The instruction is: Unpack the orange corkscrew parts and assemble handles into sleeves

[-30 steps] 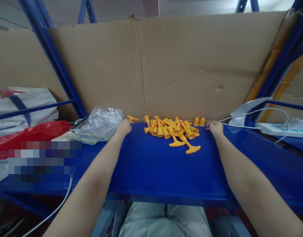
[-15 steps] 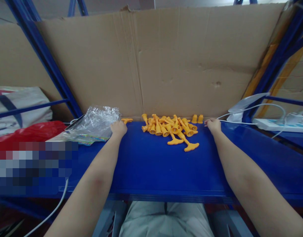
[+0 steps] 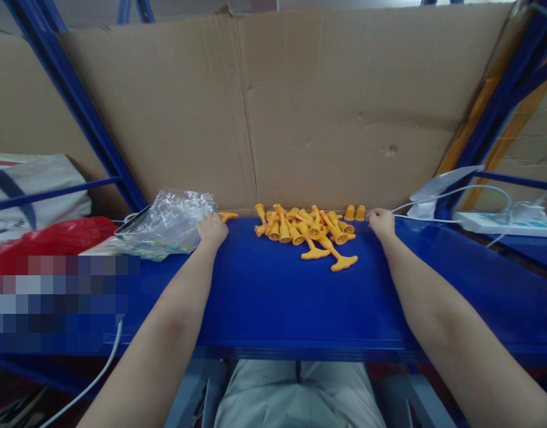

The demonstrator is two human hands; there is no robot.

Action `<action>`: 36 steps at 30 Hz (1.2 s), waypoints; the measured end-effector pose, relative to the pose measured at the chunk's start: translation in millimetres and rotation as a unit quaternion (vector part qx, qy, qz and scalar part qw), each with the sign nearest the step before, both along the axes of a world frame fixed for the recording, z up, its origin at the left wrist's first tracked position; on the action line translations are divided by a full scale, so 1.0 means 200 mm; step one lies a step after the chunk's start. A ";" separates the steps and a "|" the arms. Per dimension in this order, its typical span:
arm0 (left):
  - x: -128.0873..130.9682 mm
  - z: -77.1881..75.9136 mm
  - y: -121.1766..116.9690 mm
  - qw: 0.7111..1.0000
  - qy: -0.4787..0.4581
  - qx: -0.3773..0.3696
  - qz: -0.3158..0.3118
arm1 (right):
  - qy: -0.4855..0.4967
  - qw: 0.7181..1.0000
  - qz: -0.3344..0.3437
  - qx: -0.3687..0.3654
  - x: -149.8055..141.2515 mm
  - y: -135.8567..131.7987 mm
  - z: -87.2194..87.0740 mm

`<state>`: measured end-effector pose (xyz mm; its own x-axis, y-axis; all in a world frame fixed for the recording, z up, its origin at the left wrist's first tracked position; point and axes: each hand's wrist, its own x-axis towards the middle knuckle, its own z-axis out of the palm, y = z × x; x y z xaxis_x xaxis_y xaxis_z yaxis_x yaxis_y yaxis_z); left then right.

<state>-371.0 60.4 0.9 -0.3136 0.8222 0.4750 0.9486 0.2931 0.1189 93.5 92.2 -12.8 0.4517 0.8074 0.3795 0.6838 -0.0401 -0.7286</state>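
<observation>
Along the back of the blue surface (image 3: pixel 309 303), before an upright sheet of cardboard (image 3: pixel 326 107), lies a loose heap of orange plastic pieces (image 3: pixel 285 230), many with a flared, cup-like end. Two T-shaped handles, a left one (image 3: pixel 315 254) and a right one (image 3: pixel 344 262), stick out from its front toward the person. Just right of the heap, two small orange cups (image 3: pixel 360 213) stand side by side near the cardboard.

The two hands are well apart, one on each side of the heap. The left hand (image 3: pixel 212 230) is at the right end of a crumpled clear plastic bag (image 3: pixel 175 217), its fingers curled; a single orange piece (image 3: pixel 228 216) lies just beyond it, and whether the hand grips anything cannot be told. The right hand (image 3: pixel 380 222) is near the back edge, between the cups and a white cable (image 3: pixel 429 219), with its fingers bent; whether they close on something is too small to tell.

Farther right is a white power strip (image 3: pixel 500 224). At the far left, a red bag (image 3: pixel 54 238) lies in front of a white bag with a dark stripe (image 3: pixel 54 187).
</observation>
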 end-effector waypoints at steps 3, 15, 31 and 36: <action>0.06 0.04 -0.01 0.999 0.002 0.045 -0.022 | -0.029 0.997 0.061 -0.027 -0.08 0.01 0.05; 0.58 0.46 0.06 0.896 -0.140 0.284 -0.312 | -0.195 0.909 0.237 -0.284 -0.38 -0.03 0.26; 0.69 0.49 -0.01 0.831 -0.060 0.243 -0.497 | -0.327 0.930 0.157 -0.065 -0.36 0.00 0.36; 0.68 0.50 -0.04 0.844 -0.054 0.211 -0.489 | -0.317 0.933 0.167 0.024 -0.34 0.00 0.35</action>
